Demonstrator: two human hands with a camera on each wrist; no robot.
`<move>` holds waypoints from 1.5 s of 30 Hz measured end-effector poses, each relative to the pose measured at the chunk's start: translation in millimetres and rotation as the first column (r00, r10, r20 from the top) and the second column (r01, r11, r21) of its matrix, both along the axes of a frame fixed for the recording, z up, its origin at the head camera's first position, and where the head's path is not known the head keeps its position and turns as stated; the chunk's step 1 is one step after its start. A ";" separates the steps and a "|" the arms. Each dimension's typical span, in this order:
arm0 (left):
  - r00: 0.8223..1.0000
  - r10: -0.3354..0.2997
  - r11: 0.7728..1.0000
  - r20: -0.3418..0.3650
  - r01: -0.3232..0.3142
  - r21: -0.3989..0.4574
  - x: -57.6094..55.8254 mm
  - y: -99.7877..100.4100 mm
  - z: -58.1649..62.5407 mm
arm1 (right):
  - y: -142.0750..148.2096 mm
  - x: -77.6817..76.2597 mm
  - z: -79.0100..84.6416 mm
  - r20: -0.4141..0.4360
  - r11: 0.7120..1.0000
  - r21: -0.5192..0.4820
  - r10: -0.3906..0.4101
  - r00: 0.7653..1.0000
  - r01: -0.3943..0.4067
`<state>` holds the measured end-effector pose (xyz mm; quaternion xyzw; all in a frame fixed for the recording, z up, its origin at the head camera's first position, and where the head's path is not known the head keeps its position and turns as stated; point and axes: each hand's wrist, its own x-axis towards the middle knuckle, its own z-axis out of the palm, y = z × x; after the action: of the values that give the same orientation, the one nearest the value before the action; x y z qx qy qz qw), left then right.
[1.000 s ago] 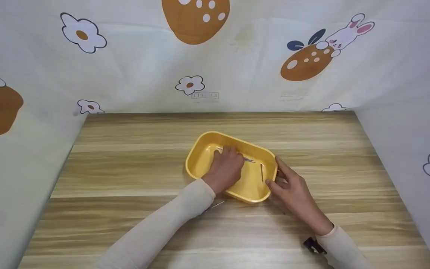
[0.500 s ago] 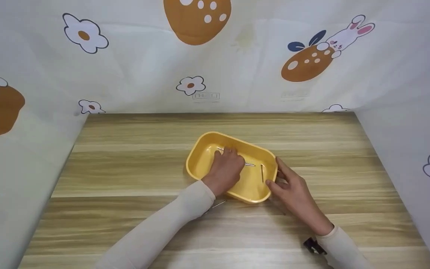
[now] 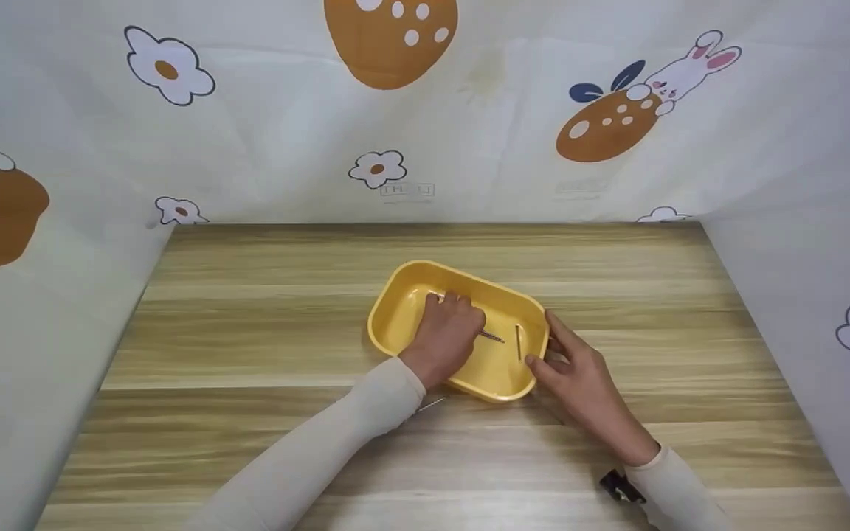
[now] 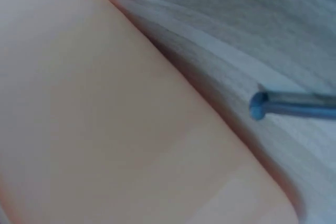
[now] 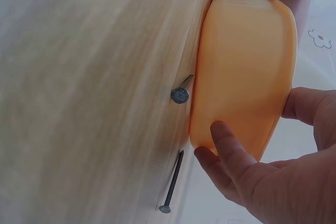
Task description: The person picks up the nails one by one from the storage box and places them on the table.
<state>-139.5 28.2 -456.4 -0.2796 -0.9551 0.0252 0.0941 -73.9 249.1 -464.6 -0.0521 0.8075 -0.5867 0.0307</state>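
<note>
A yellow plastic box [image 3: 502, 372] stands turned slightly on the wooden table. Inside it, my left hand [image 3: 443, 332] reaches down with fingers curled at the floor of the box; its fingertips are hidden. A nail [image 3: 493, 337] pokes out from under that hand's right side, and a second nail [image 3: 519, 343] lies near the box's right end. My right hand [image 3: 580, 376] grips this end, thumb at the rim and fingers against the outer wall. In the right wrist view these fingers [image 5: 231, 148] press the wall. The left wrist view shows mostly a blurred pale surface.
Outside the box, a nail [image 3: 431, 405] lies on the table [image 3: 248, 310] by the left sleeve; its head end [image 4: 258, 106] shows in the left wrist view. More nails [image 5: 180, 95] lie beside the box in the right wrist view. Patterned cloth [image 3: 469, 110] surrounds the table.
The nail end beside my left hand has swung toward me, while that hand has shifted only slightly. The box and my right hand have stayed in place.
</note>
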 end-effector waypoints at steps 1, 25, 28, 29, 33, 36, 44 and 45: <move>1.000 -0.006 1.000 0.008 0.006 0.011 0.2 0.0 0.3 | 0.1 0.1 0.2 0.001 1.000 0.003 0.001 1.000 -0.001; 0.999 -0.023 0.999 0.027 0.024 -0.042 2.1 1.8 0.5 | -0.1 1.1 0.9 -0.007 1.000 0.009 -0.001 1.000 0.001; 0.999 -0.032 0.999 0.004 0.032 -0.039 3.6 0.5 1.5 | -0.3 1.3 1.0 -0.006 1.000 0.004 0.001 1.000 -0.001; 0.999 -0.035 0.999 -0.008 0.034 -0.036 4.3 0.0 2.2 | -0.4 1.3 1.1 -0.006 1.000 0.006 0.002 1.000 -0.002; 0.997 -0.048 0.999 -0.060 0.046 -0.027 7.8 -2.2 5.1 | -0.3 1.0 0.9 -0.005 1.000 0.012 0.006 1.000 -0.006; 0.994 -0.061 0.998 -0.087 0.060 -0.012 10.7 -3.8 6.5 | -0.3 0.7 0.8 -0.009 1.000 0.023 0.003 1.000 -0.002; 0.988 -0.081 0.997 -0.130 0.081 -0.009 18.1 -9.6 8.5 | -0.7 0.5 0.8 -0.011 1.000 0.022 0.001 1.000 -0.001; 0.988 -0.082 0.997 -0.129 0.081 -0.007 18.8 -10.4 8.9 | -0.7 0.5 0.7 -0.011 1.000 0.019 0.002 1.000 -0.002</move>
<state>-120.7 17.7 -447.6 -0.3163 -0.9348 0.0403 0.1566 -73.4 248.3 -463.9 -0.0558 0.8132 -0.5786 0.0271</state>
